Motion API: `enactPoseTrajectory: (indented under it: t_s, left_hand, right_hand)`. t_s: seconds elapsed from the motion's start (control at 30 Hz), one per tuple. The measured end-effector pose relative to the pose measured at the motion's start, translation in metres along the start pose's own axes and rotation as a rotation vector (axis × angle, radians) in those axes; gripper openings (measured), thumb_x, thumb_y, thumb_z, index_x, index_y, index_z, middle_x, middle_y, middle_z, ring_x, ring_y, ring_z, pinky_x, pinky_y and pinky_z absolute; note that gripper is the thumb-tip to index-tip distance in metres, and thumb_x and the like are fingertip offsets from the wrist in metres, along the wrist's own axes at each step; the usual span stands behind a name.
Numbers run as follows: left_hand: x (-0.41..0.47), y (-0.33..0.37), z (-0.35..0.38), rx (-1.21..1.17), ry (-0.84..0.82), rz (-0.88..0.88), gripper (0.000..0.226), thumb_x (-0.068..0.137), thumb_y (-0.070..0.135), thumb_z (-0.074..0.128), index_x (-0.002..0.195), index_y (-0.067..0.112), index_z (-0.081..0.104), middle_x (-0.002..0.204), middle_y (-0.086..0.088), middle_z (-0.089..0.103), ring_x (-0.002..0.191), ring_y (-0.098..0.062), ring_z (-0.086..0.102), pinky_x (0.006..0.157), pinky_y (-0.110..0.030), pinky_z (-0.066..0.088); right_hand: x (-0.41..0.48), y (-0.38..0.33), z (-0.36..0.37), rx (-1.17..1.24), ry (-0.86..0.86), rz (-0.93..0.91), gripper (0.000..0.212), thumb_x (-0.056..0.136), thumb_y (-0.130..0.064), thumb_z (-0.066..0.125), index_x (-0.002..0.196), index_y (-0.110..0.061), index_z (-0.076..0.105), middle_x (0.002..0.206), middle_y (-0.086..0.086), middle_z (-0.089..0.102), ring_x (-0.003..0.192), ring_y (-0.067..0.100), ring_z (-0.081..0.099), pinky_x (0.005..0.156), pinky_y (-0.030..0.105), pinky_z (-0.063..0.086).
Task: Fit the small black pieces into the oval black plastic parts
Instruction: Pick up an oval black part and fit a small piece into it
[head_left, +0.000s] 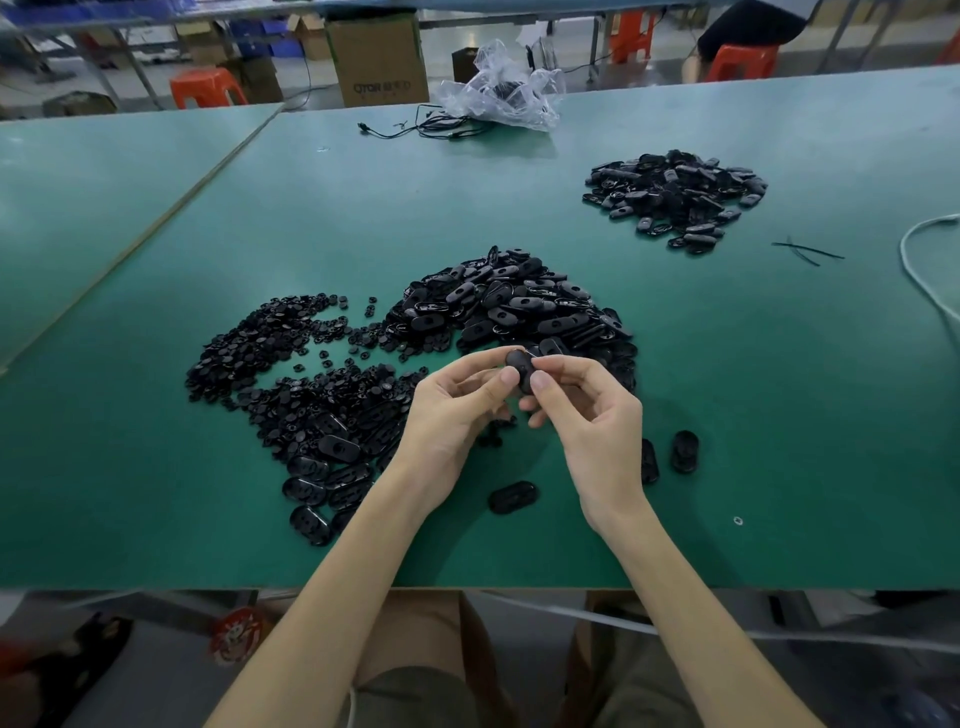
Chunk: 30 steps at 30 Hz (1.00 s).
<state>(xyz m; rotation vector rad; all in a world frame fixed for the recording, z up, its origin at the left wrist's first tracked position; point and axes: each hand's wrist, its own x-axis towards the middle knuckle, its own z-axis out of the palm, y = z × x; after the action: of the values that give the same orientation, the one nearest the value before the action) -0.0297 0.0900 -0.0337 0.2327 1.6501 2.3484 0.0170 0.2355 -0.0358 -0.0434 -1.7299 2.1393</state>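
Note:
An oval black plastic part (521, 365) is pinched between both hands above the green table (779, 389). My left hand (457, 410) grips its left side with thumb and fingers. My right hand (582, 410) pinches its right side, thumb on top. Any small piece in the held part is hidden by my fingers. A pile of small black pieces (291, 364) lies to the left. A heap of oval parts (514, 306) lies just behind my hands. Three loose oval parts (513, 496) (684, 451) (649, 460) lie near my wrists.
A second heap of oval parts (675, 195) sits at the far right. A clear plastic bag (498, 88) and black cables (431, 127) lie at the far edge. A white cable (919, 270) curves at the right. Black ties (808, 252) lie near it.

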Motion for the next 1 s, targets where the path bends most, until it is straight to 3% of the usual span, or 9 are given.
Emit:
enactPoseTrajectory:
  t_s: [0.23,0.47,0.63,0.87,1.0]
  left_hand:
    - [0.0007,0.0004,-0.0002,0.008,-0.001,-0.025,0.042,0.081,0.029,0.086,0.117,0.009,0.077,0.1,-0.008,0.077,0.087,-0.018,0.069,0.083,-0.03,0.056]
    - [-0.0005,0.0012,0.0016,0.039,0.045,-0.019,0.021,0.079,0.026,0.089,0.098,0.02,0.081,0.095,-0.009,0.077,0.082,-0.018,0.071,0.075,-0.026,0.058]
    - [-0.0016,0.002,0.0026,0.096,0.014,0.045,0.025,0.086,0.025,0.084,0.108,0.013,0.078,0.094,-0.008,0.074,0.084,-0.02,0.066,0.075,-0.029,0.056]
    - [-0.0006,-0.0005,0.0021,0.092,0.045,0.07,0.019,0.083,0.022,0.086,0.1,0.017,0.079,0.089,-0.006,0.078,0.076,-0.015,0.071,0.07,-0.024,0.056]
    - [0.0002,0.0014,0.0002,0.022,-0.048,-0.009,0.031,0.082,0.023,0.086,0.11,0.012,0.077,0.088,-0.01,0.075,0.078,-0.019,0.069,0.077,-0.026,0.058]
  right_hand:
    - [-0.0001,-0.0001,0.0005,-0.002,-0.019,-0.022,0.011,0.096,-0.002,0.072,0.103,-0.009,0.076,0.087,0.007,0.078,0.075,0.017,0.072,0.067,0.025,0.058]
    - [0.0009,0.0016,-0.0003,-0.042,-0.006,-0.034,0.012,0.096,-0.002,0.071,0.104,-0.008,0.077,0.089,0.006,0.078,0.074,0.013,0.07,0.067,0.024,0.057]
    - [0.0004,0.001,0.0008,-0.04,0.003,-0.039,0.01,0.096,-0.001,0.071,0.102,-0.008,0.076,0.085,0.004,0.077,0.073,0.014,0.07,0.066,0.023,0.057]
    - [0.001,0.0003,-0.0006,-0.055,0.011,-0.042,0.01,0.098,-0.003,0.07,0.103,-0.008,0.077,0.088,0.003,0.078,0.073,0.012,0.069,0.067,0.023,0.057]
    - [0.001,0.0008,-0.0016,-0.052,0.027,-0.051,0.01,0.098,-0.004,0.07,0.103,-0.008,0.077,0.086,0.005,0.078,0.073,0.015,0.07,0.067,0.025,0.056]
